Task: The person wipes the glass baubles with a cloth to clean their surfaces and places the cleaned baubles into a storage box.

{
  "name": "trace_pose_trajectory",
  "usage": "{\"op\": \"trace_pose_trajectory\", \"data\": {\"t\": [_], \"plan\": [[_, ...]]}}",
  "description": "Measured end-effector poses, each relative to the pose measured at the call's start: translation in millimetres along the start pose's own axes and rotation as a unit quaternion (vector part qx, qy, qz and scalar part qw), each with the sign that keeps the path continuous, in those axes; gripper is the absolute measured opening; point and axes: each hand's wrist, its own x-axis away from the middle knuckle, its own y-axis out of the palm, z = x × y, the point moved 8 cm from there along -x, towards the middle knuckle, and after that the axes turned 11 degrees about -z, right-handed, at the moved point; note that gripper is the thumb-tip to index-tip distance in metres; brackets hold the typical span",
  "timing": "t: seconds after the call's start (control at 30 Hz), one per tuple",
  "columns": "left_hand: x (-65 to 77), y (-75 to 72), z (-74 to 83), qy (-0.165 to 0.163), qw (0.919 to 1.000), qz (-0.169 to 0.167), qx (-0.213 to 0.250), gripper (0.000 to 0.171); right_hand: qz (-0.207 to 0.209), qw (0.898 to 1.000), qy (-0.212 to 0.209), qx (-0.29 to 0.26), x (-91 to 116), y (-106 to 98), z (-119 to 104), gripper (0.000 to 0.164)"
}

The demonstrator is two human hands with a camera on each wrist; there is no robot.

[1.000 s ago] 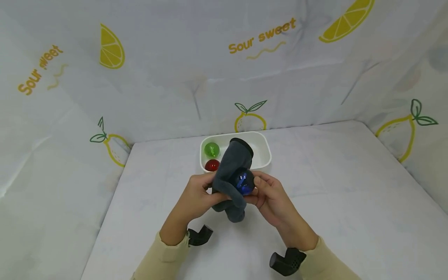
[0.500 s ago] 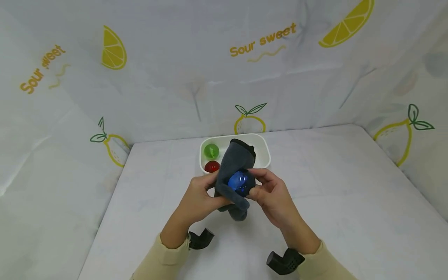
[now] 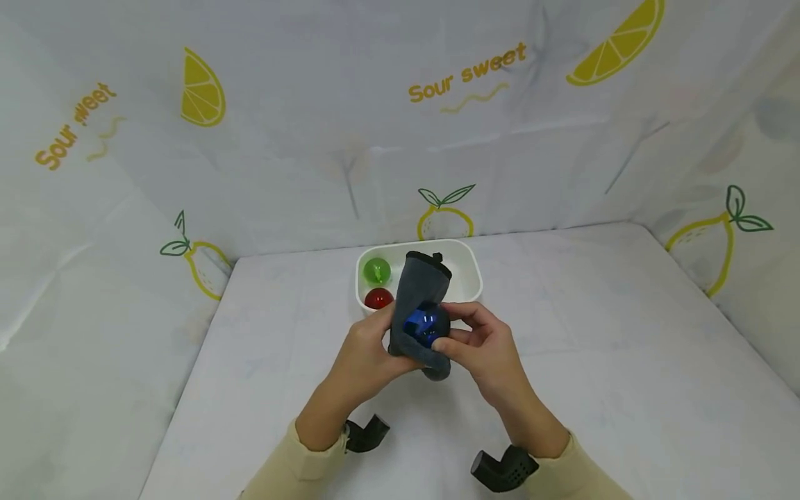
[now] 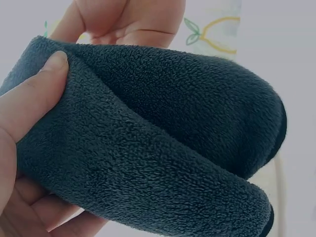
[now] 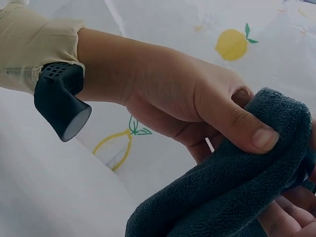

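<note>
A shiny blue ball (image 3: pixel 427 325) sits in the folds of a dark grey plush cloth (image 3: pixel 417 288) with a black edge. My left hand (image 3: pixel 365 357) grips the cloth from the left, its thumb lying across the fabric in the left wrist view. From the right, my right hand (image 3: pixel 484 347) pinches the cloth beside the ball. In the right wrist view its thumb (image 5: pixel 264 138) presses on a fold, and most of the ball is hidden by fabric. Cloth and ball are held up in front of the white tray.
Behind the hands stands a white tray (image 3: pixel 471 271), holding a green ball (image 3: pixel 377 271) and a red ball (image 3: pixel 378 298) at its left end. A white sheet covers the table (image 3: pixel 594 333); a lemon-printed curtain (image 3: pixel 287 139) rises at the back and sides.
The left hand has shifted slightly right with the cloth, and the cloth's lower end has drawn up. My right thumb has moved down and left along the ball's lower edge.
</note>
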Motion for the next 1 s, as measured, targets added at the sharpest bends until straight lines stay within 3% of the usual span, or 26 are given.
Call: {"op": "trace_pose_trajectory", "data": {"t": [0.1, 0.33, 0.57, 0.77, 1.0], "plan": [[-1.5, 2.4, -1.9, -0.005, 1.0, -0.005, 0.0, 0.07, 0.009, 1.0, 0.012, 0.013, -0.4, 0.1, 1.3, 0.046], [-3.8, 4.3, -3.0, 0.008, 0.9974, -0.013, 0.07, 0.073, -0.001, 0.998, 0.051, 0.045, -0.2, -0.4, 3.9, 0.044], [0.9, 1.4, -3.6, 0.0, 0.9983, -0.002, 0.058, 0.065, -0.024, 0.997, 0.065, 0.023, -1.8, -1.9, 5.4, 0.046], [2.2, -1.2, -4.3, -0.002, 0.9984, -0.003, 0.057, 0.058, -0.032, 0.997, 0.062, -0.019, -1.8, -2.8, 7.7, 0.033], [4.9, -7.4, -10.5, -0.028, 0.9967, 0.025, 0.071, 0.032, -0.037, 0.989, 0.039, -0.14, -1.1, -4.3, 11.3, 0.026]]}}
